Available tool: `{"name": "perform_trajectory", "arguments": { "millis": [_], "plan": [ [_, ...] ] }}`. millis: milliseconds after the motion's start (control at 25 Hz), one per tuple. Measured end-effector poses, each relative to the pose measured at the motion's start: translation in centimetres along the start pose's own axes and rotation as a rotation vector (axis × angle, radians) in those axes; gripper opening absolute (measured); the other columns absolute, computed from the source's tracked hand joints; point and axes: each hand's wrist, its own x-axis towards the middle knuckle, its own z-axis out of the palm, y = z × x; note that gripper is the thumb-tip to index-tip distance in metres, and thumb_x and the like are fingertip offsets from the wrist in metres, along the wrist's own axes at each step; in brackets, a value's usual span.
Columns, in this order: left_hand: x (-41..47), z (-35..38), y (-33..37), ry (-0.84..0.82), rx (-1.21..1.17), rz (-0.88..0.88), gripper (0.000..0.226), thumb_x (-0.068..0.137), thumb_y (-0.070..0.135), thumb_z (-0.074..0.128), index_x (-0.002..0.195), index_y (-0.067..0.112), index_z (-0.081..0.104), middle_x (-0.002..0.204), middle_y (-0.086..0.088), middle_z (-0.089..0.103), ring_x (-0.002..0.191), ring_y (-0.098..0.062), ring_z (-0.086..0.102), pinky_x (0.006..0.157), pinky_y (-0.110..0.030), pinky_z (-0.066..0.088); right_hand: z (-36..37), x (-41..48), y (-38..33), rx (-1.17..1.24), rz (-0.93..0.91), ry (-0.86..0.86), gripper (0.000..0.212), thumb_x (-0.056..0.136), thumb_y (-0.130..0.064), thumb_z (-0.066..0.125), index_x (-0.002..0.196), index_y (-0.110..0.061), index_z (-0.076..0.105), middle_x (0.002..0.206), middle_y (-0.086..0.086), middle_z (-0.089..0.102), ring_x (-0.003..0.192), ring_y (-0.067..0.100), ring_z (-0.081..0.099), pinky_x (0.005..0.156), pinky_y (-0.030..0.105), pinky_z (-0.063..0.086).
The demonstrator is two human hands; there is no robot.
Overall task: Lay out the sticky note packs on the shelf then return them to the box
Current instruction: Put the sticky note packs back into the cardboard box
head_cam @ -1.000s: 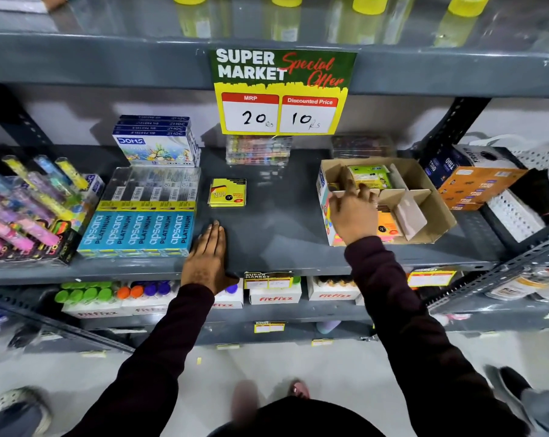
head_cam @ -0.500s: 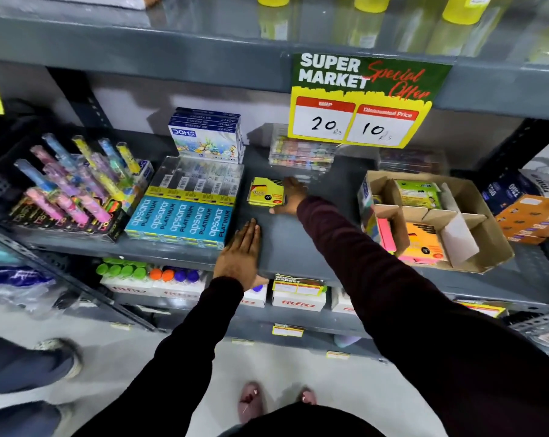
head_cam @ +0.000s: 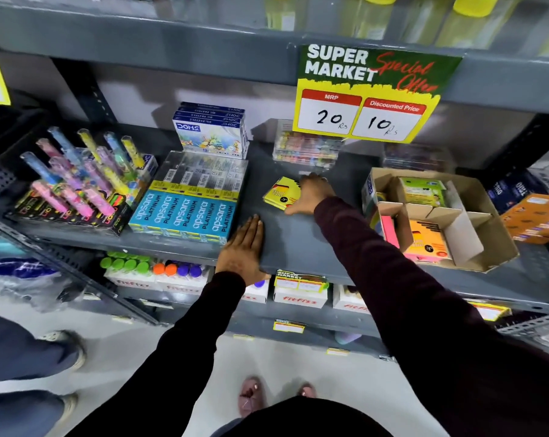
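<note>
My right hand covered the right edge of the yellow sticky note pack on the shelf, fingers curled around it, though whether it was one pack or two stacked I couldn't tell. My left hand lay flat and spread at the shelf's front edge. The cardboard box to the right showed three more: green, pink, orange.
</note>
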Motion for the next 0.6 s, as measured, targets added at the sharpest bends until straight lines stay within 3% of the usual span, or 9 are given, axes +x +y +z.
{"name": "perform_trajectory", "arguments": {
  "millis": [160,280,400,600],
  "plan": [
    [0.0,-0.1,0.1,-0.004,-0.035,0.021,0.117,0.056,0.052,0.079,0.141,-0.002,0.02,0.151,-0.018,0.022,0.139,-0.031,0.023,0.111,-0.039,0.009,-2.6,-6.9,3.4,0.118,0.189,0.2,0.066,0.069,-0.05,0.076,0.111,-0.001,0.062,0.113,0.022,0.067,0.107,0.035,0.062,0.09,0.036,0.048],
    [0.1,0.1,0.2,0.035,-0.006,0.025,0.12,0.051,0.051,0.083,0.14,-0.003,0.024,0.15,-0.018,0.025,0.137,-0.032,0.026,0.111,-0.043,0.016,-3.4,-12.2,8.4,0.18,0.395,0.364,0.064,0.069,-0.052,0.075,0.103,0.001,0.062,0.098,0.023,0.071,0.098,0.037,0.066,0.082,0.037,0.051],
    [0.0,0.3,0.1,0.024,0.028,0.015,0.122,0.044,0.057,0.083,0.136,-0.005,0.031,0.145,-0.021,0.036,0.133,-0.033,0.035,0.107,-0.048,0.031,-2.4,-15.0,13.3,0.236,0.574,0.513,0.076,0.066,-0.054,0.076,0.111,0.005,0.059,0.108,0.026,0.068,0.105,0.038,0.063,0.087,0.041,0.05],
    [-0.1,0.3,0.1,0.021,0.049,0.011,0.125,0.051,0.062,0.078,0.141,-0.001,0.019,0.152,-0.018,0.021,0.14,-0.029,0.018,0.114,-0.041,0.018,-0.1,-14.4,17.0,0.277,0.673,0.522,0.088,0.066,-0.062,0.064,0.119,0.008,0.054,0.116,0.035,0.061,0.114,0.045,0.053,0.101,0.047,0.042]
  ]
}}
